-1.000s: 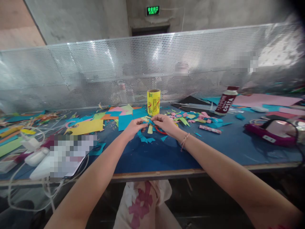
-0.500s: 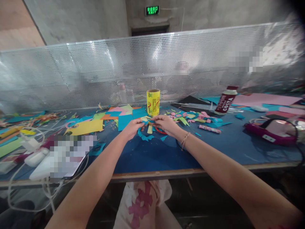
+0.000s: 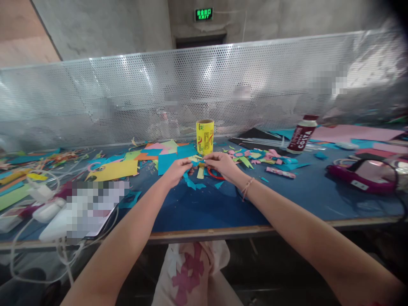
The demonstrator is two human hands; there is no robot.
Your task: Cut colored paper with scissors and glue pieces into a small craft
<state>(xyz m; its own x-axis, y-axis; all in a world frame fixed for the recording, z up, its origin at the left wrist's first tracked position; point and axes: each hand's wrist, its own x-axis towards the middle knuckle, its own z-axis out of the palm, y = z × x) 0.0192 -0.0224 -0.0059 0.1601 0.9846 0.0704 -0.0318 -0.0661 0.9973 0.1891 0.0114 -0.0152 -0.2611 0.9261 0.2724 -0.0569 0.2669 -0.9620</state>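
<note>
Both my hands meet at the middle of the blue table (image 3: 204,208). My left hand (image 3: 177,170) is pinched shut on a small paper piece (image 3: 199,165), teal and yellowish. My right hand (image 3: 222,164) pinches the same piece from the other side, fingers closed. A pale yellow strip (image 3: 200,172) hangs or lies just under the fingers. Red-handled scissors (image 3: 214,174) lie partly hidden under my right hand. Teal paper scraps (image 3: 191,184) lie on the table right below the hands.
A yellow tape roll (image 3: 205,136) stands just behind the hands. Coloured paper sheets (image 3: 116,168) lie left, cut scraps (image 3: 261,157) right. A dark bottle (image 3: 302,134) and a magenta device (image 3: 357,176) sit right. White chargers and cables (image 3: 47,210) crowd the near left. A perforated metal screen (image 3: 204,89) backs the table.
The hands stay nearly in place; the fingers have shifted slightly on the small paper piece, and the teal scraps below have moved a little.
</note>
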